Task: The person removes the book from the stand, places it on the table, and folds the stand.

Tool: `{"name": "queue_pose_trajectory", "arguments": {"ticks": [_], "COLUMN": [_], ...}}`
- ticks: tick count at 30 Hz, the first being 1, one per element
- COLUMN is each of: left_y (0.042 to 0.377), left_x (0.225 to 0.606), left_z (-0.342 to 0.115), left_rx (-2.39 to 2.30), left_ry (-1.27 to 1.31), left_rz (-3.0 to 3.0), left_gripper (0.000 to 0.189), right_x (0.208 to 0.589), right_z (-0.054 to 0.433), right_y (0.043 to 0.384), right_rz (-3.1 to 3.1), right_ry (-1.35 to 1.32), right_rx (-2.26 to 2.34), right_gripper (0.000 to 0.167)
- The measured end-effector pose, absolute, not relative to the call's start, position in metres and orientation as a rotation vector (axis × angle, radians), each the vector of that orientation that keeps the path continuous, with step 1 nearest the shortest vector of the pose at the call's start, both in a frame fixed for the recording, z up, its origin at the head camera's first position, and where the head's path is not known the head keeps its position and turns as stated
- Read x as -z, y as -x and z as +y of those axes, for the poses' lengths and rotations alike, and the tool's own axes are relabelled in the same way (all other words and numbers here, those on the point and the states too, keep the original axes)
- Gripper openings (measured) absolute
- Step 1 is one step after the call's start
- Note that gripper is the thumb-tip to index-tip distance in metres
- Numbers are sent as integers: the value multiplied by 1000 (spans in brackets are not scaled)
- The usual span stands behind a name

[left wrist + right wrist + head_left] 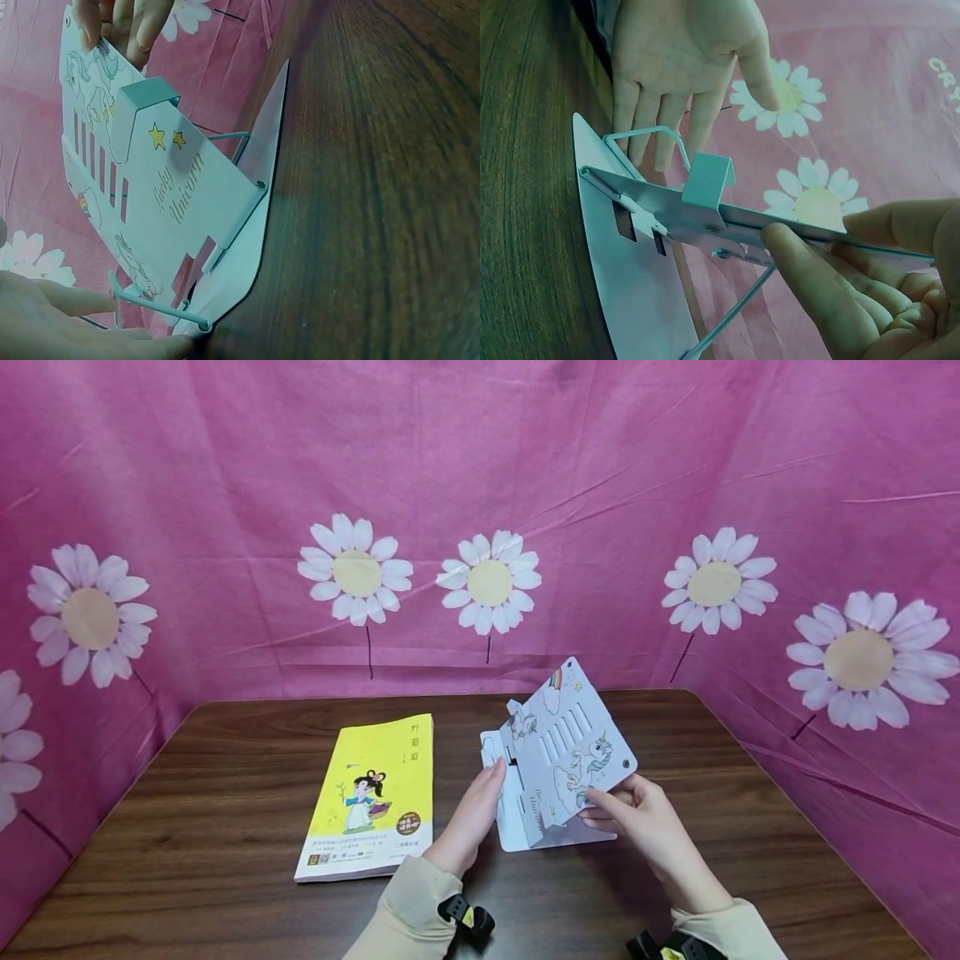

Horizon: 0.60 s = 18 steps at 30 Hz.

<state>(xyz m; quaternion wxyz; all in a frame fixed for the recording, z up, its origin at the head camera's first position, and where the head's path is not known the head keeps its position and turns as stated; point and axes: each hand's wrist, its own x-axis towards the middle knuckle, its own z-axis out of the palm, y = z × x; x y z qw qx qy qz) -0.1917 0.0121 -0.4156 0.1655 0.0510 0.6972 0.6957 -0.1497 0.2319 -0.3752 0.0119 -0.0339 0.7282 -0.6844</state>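
A white metal book stand [553,777] printed with unicorns, a rainbow and stars sits right of centre on the table. Its slotted back panel tilts up from the flat base plate [512,827]. At the panel's lower right edge, my right hand [652,827] pinches it between thumb and fingers. My left hand [468,822] is at the stand's left side, its fingers straight beside a wire page holder [154,304]; whether they touch the base I cannot tell. Behind the panel, a wire leg [735,311] reaches down to the base in the right wrist view.
A yellow book [375,793] with a cartoon girl on its cover lies flat left of the stand. The dark wood table [225,827] ends at a pink cloth [600,460] with white daisies, which hangs behind it and along both sides.
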Motion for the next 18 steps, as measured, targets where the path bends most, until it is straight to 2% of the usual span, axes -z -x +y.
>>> {"name": "queue_pose_trajectory", "arguments": {"ticks": [6,11,18], "left_y": [191,192,193], "left_x": [415,415,414], "left_z": [12,12,13], "left_rx": [-1976,-1971,-1977], "left_ry": [-151,-148,-96], "left_rz": [1989,2003,2048], "left_gripper": [76,73,77], "right_x": [374,373,374], "right_z": [222,211,198], "right_y": [148,143,137], "right_rz": [2445,2667,3017], "right_ry": [28,20,152], "right_rx": [2083,1957,1716], "right_gripper": [30,21,6]}}
